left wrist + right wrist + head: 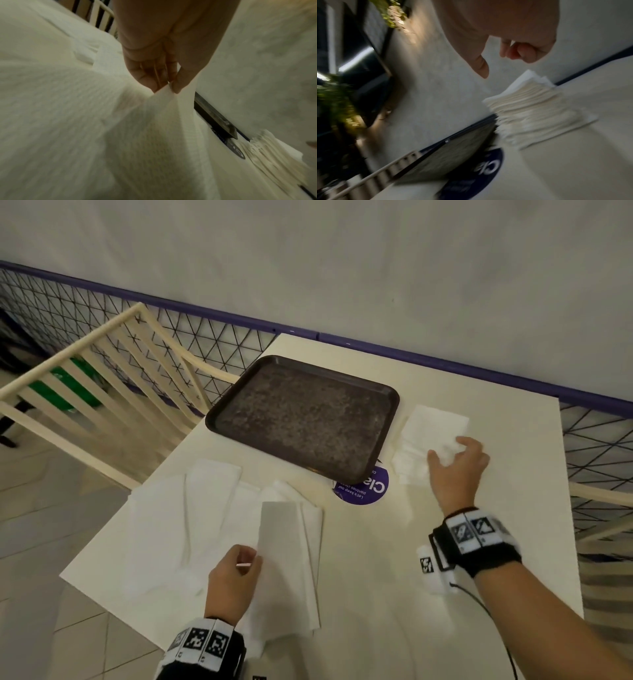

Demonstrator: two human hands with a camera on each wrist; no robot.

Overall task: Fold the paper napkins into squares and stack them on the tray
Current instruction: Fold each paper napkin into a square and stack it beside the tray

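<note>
The left hand [154, 65] has its grip pinched on the edge of an unfolded napkin [281, 542] lifted off the bench [376, 559]. The right hand [457, 470] hovers with loosely curled fingers holding nothing over the napkin stack [428, 436], just beside the dark tray [301, 416]

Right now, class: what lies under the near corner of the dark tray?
A round purple sticker with white lettering pokes out from under the tray. Its far part is covered, so the full wording cannot be read.
</note>
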